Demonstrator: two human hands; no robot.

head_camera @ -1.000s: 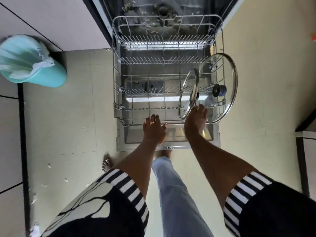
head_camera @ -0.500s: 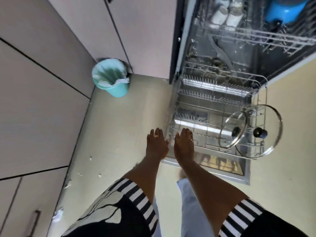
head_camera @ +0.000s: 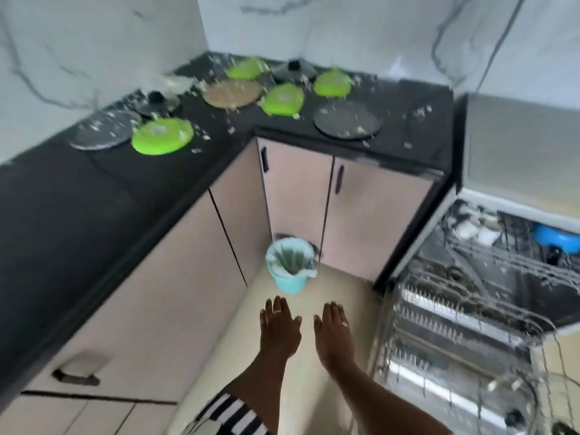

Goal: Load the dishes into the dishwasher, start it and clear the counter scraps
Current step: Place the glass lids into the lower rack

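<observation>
My left hand (head_camera: 279, 329) and my right hand (head_camera: 333, 331) hang side by side over the floor, fingers straight, holding nothing. To the right the dishwasher stands open with its lower rack (head_camera: 445, 334) pulled out; a glass lid (head_camera: 514, 406) leans in its near corner. The upper rack holds a blue bowl (head_camera: 557, 235) and white cups (head_camera: 470, 229). On the black counter (head_camera: 94, 196) lie several green plates (head_camera: 161, 135), dark plates (head_camera: 347, 120), a brown plate (head_camera: 231, 93) and a dark lid (head_camera: 293, 70), all amid white food scraps (head_camera: 417, 111).
A teal bin (head_camera: 290, 265) with a liner stands on the floor in the cabinet corner, just beyond my hands. Beige cabinet doors (head_camera: 314, 196) run under the L-shaped counter. The dishwasher's open door and rack fill the floor on the right.
My view has swung up and left from the lower rack to the counter corner. Both hands left the rack's front edge and now hover over the floor before the bin.
</observation>
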